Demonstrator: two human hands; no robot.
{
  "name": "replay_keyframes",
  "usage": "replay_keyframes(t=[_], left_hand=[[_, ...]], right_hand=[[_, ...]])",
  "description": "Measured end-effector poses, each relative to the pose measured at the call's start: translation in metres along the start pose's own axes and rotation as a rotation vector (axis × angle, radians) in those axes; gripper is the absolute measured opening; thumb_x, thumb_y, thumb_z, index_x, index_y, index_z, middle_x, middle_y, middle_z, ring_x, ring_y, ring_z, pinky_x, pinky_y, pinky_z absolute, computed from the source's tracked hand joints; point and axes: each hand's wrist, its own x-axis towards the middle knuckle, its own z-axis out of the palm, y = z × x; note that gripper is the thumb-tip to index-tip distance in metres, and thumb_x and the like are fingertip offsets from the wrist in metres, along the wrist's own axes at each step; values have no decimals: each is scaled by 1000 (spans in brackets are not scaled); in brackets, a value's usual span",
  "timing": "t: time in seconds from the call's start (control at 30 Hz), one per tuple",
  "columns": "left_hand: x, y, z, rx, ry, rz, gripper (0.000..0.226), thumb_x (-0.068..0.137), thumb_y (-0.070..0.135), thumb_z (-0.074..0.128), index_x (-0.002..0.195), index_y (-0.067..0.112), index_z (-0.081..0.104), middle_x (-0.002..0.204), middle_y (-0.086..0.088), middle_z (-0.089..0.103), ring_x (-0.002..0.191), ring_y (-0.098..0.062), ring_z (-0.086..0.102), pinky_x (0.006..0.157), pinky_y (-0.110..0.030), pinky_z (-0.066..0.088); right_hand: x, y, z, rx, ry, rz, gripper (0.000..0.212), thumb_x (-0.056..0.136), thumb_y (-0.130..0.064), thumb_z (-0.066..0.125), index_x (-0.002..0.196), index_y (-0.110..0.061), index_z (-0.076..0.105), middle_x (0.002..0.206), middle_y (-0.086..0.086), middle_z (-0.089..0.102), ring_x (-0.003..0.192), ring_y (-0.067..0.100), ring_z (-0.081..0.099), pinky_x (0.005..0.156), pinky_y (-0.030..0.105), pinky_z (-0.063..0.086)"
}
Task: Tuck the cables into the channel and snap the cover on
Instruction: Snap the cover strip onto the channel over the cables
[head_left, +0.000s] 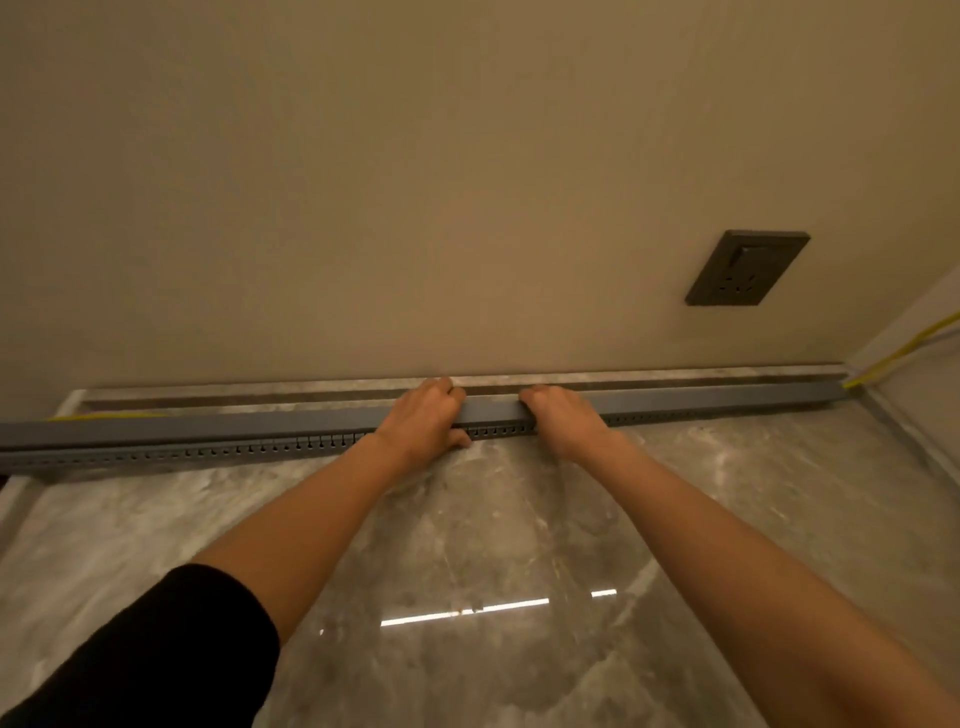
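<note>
Pressing cover (493, 404) down: left hand (423, 421), right hand (563, 421)

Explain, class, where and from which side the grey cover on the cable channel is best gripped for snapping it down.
Grip the grey cover at mid-length from above, as the left hand and right hand do now, fingers over the wall-side edge. It is a long, thin strip lying flat on the slotted channel, so side-by-side hands probably press it evenly.
</note>
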Motion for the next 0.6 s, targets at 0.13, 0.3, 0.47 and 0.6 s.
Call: replay_keyframes(t=[0.13,0.3,0.47,0.6], left_hand=[[-16,-35,-9,5,-50,-62,47,85,40,60,118,8,50,122,-12,52,112,-28,50,88,-37,43],[-22,-49,-9,45,-25,-126,49,84,38,61,121,7,47,125,-12,52,114,-29,50,90,-37,43],[-13,-42,-8,91,40,-147,43,85,32,62,116,4,52,121,-14,53,110,-31,52,86,-37,42],[-6,-40,-7,165,42,-140,36,89,27,56,115,2,52,121,-16,53,111,-32,51,85,-38,42]], right_hand=[[0,-2,-2,-5,-22,28,26,89,1,45,114,-5,53,125,16,55,115,33,53,92,38,42],[7,-1,-3,-33,-13,48,34,90,2,44,123,-4,47,128,16,52,119,33,49,95,39,40],[14,-2,-2,-81,11,88,33,91,4,41,122,-2,48,127,17,53,119,33,50,94,38,42],[28,-15,-4,-140,-19,110,32,91,1,45,123,-2,49,129,17,54,120,32,52,97,38,43]])
